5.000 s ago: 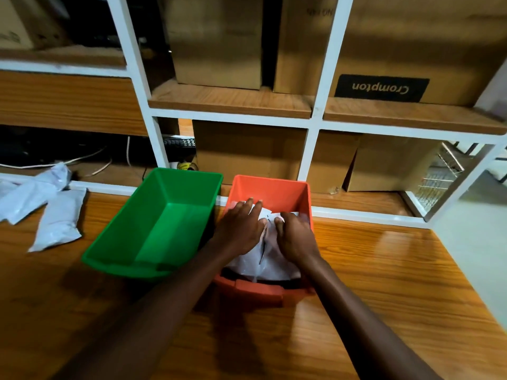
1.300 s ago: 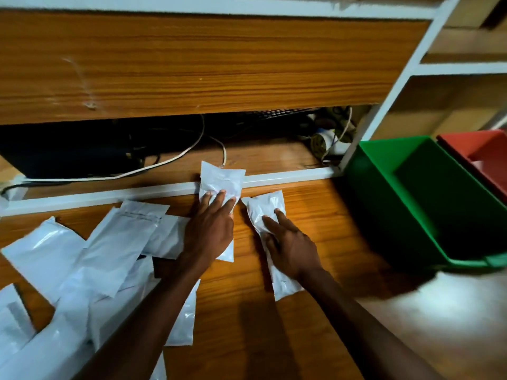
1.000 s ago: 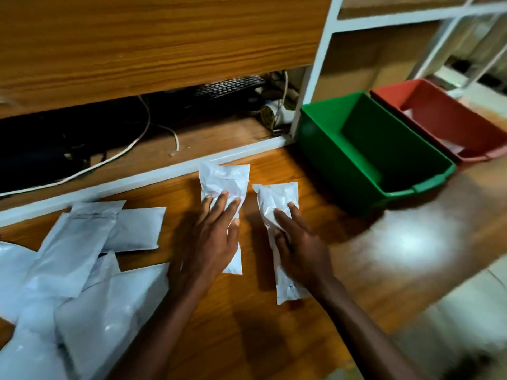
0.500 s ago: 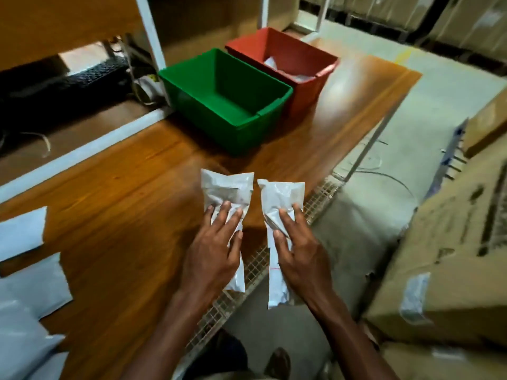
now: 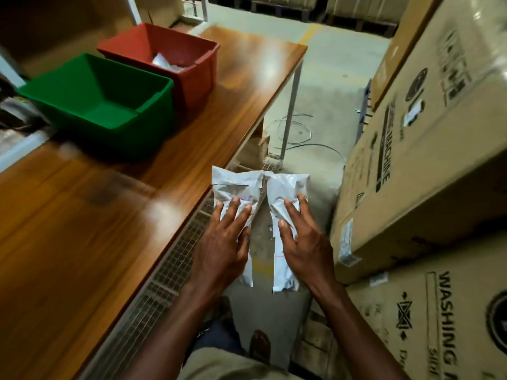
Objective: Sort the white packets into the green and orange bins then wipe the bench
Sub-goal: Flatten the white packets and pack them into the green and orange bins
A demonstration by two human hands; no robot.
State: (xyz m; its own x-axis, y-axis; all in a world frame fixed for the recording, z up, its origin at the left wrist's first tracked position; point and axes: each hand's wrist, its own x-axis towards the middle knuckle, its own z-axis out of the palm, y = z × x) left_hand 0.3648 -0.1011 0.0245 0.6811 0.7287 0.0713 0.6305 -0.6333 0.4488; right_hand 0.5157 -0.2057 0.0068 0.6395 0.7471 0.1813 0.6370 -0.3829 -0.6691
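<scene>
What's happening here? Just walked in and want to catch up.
A person is sorting. The left hand grips one crinkled white plastic packet and the right hand another, both held off the wooden bench. The rectangular green plastic bin looks empty; the orange one holds white packets.

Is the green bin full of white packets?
No, the green bin shows only its bare green bottom, while the white packets in view are in the orange bin and the two hands.
</scene>
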